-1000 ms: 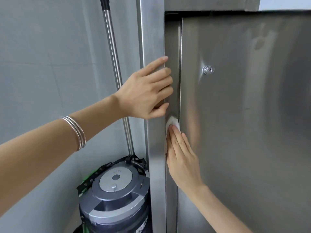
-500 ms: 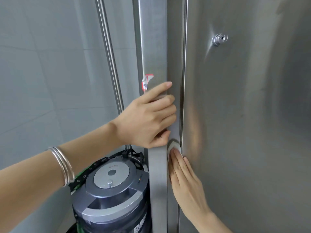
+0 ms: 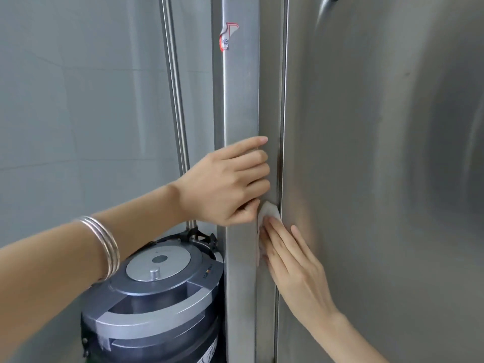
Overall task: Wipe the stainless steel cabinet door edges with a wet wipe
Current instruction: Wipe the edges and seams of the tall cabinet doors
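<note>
A tall stainless steel cabinet door fills the right side, its left edge running vertically beside a steel frame post. My right hand lies flat against the recess by the door edge, fingers pointing up, pressing a white wet wipe onto the metal. My left hand reaches in from the left and rests on the frame post just above the wipe, fingers curled over its corner and holding nothing. Silver bangles sit on my left wrist.
A grey and black canister vacuum stands at lower left, tight against the frame post. Its metal tube rises along the grey wall. A peeling red-edged sticker clings to the post near the top.
Both hands have slid down the door edge together, the wipe moving lower along the recess. The view has tilted down, so the door lock has left the frame and the sticker appeared.
</note>
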Available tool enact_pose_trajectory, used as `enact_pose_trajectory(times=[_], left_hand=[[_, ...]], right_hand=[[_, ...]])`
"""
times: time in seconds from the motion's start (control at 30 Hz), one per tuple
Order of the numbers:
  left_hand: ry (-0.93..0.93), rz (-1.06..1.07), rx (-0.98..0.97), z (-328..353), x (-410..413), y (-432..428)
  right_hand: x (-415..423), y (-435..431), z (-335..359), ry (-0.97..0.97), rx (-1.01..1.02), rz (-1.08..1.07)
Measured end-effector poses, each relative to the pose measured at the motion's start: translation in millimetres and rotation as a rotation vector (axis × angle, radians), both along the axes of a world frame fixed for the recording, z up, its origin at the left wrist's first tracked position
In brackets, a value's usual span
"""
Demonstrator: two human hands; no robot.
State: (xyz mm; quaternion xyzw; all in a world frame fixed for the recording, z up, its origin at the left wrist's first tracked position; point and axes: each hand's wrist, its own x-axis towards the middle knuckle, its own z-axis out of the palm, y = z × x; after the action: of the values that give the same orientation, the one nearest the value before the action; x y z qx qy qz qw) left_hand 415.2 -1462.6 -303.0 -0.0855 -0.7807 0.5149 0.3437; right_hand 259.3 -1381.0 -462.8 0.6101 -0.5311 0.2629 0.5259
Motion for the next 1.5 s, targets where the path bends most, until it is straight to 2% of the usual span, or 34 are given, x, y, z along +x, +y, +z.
enact_pose_trajectory(times=[0.23,0.37,0.63,0.83,1.1,1.33,1.5], left_hand=[[0.02,-0.001,0.008,-4.2,-0.9,-1.6],[0.037,-0.008,0.04,-6.5,-3.0,0.6],[0.031,0.009,0.028,-6.6,-2.2,0.9],[0.047,0.014,0.042,-8.4,-2.3,0.6],[0.047,0.031,0.031,-8.0,-2.2,0.1],[-0.004,0.082,0.033,-33.8,1.1,4.5],[-0.03,0.145,0.061,-66.1,3.1,4.8]], right_hand=[[-2.2,-3.4,22.2,-0.011,-0.16,0.106],[-9.7,0.4,4.6,0.017,-0.175,0.164],[-1.8,-15.0,24.4,-0.132,-0.279,0.256],[-7.9,-11.8,-17.5,-0.067,-0.197,0.258],[-19.3,-22.8,9.4,0.021,-0.242,0.409],[-18.9,-8.3,-45.6,0.035,-0.105,0.378],[-15.9,-13.8,-34.6,-0.028,-0.219,0.322]])
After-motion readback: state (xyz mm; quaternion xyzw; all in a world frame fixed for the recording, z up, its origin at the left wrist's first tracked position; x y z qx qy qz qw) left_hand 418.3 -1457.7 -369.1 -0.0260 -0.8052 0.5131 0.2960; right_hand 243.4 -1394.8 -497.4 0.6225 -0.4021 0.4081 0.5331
